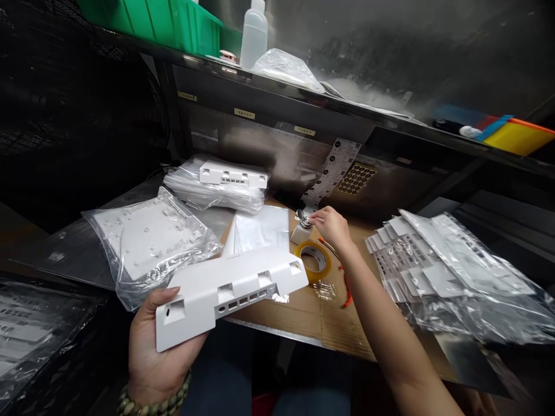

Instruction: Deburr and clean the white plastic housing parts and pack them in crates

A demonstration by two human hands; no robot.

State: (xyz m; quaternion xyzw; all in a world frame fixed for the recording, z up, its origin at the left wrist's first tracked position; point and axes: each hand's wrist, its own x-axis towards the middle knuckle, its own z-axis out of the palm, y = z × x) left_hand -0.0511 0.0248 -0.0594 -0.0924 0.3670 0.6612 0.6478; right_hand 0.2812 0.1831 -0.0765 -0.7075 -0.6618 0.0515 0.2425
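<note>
- The left hand (151, 346) holds a long white plastic cover (229, 292) over the near edge of the table, in front of the person's lap.
- The cover's long way runs from low on the left up to the right. Its far end points at a yellow roll of tape (313, 260) and stops just beside it.
- Its wide flat face looks up. The thin side with a row of little square holes faces the person.
- The left hand is curled around the low left end. The thumb lies on top and the palm is under it, so the grip is closed on the cover.
- A string of green-brown beads (151, 401) sits on that wrist.
- The right hand (332, 225) reaches far across the brown cardboard sheet (329, 323) on the table.
- Its fingers are drawn close together, and the tips pinch the dark shiny cap of a small white bottle (301, 232).
- The bottle stands up straight, just behind the tape.
- A thin orange cord (347, 289) lies on the cardboard by the right arm.
- A flat white plate in a clear plastic bag (147, 237) lies to the left of the cover.
- More white parts in clear bags (221, 185) sit at the back, and a big pile of bagged parts (442, 271) lies on the right.
</note>
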